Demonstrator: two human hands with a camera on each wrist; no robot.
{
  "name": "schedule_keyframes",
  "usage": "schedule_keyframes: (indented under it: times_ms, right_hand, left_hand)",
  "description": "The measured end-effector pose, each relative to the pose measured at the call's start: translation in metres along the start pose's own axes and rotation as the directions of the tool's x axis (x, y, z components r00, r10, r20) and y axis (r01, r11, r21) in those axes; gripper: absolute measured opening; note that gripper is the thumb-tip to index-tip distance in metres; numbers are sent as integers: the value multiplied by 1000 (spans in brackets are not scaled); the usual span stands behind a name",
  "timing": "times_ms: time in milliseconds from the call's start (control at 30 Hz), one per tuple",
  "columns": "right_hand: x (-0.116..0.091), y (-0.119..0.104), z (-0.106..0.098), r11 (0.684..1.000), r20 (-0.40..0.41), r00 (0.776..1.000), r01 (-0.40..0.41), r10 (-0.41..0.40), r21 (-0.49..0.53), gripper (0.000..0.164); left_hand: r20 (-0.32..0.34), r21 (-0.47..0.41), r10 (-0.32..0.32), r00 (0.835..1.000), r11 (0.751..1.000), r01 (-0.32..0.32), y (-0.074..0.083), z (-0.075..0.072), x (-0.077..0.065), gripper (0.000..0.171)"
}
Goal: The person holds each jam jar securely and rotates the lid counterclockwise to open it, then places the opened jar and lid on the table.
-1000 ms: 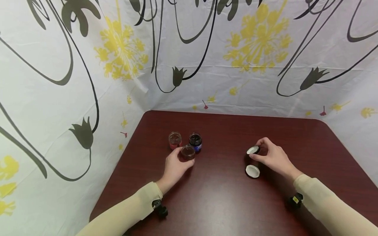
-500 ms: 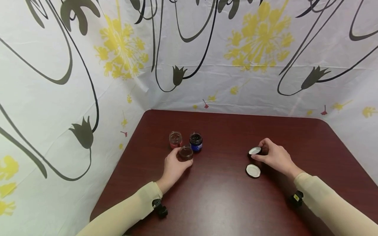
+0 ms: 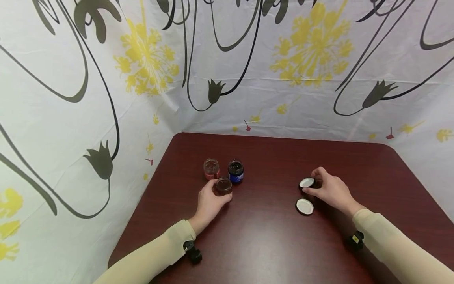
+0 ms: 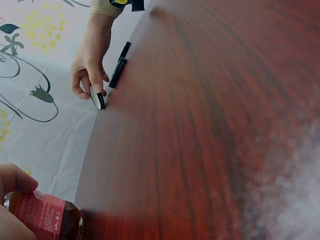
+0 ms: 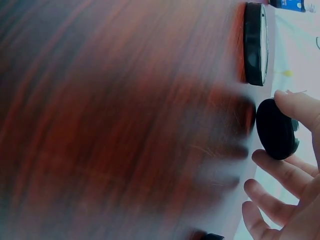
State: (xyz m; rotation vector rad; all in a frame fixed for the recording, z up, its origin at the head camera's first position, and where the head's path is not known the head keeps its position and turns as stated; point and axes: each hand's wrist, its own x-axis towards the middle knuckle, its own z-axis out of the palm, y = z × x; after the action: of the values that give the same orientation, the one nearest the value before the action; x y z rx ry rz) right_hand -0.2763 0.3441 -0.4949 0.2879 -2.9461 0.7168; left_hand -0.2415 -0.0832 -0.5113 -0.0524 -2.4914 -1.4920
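My left hand (image 3: pixel 209 199) grips a small lidless glass jar (image 3: pixel 224 187) with dark contents; its red label shows in the left wrist view. Just behind it stand two more lidless jars, one with a reddish label (image 3: pixel 211 170) and one with a blue label (image 3: pixel 235 172). On the right, my right hand (image 3: pixel 333 193) pinches a black lid (image 5: pixel 275 129) between thumb and fingers, its white inside tilted up. Whether that lid touches the table is unclear. A second black lid (image 3: pixel 304 206) lies white side up nearer me. The left wrist view shows another dark lid (image 4: pixel 125 50) farther along.
The dark red wooden table (image 3: pixel 262 236) has rounded far corners. White cloth (image 3: pixel 262 94) with grey and yellow plant prints hangs along its back and sides. Small black devices (image 3: pixel 193 252) are strapped at both wrists.
My right hand and its lid have shifted slightly to the right. My left hand and the jar it grips have moved a little left. Otherwise things stay in place.
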Motion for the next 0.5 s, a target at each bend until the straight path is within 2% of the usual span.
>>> schedule_keyframes:
  times_ms: [167, 500]
  right_hand:
    - [-1, 1, 1, 1000, 22, 1000, 20, -19, -21, 74]
    - [-4, -1, 1, 995, 23, 999, 32, -30, -98, 62]
  left_hand:
    - [6, -14, -7, 1000, 1000, 7, -1, 1, -1, 50]
    - [-5, -14, 13, 1000, 1000, -14, -1, 1, -2, 50]
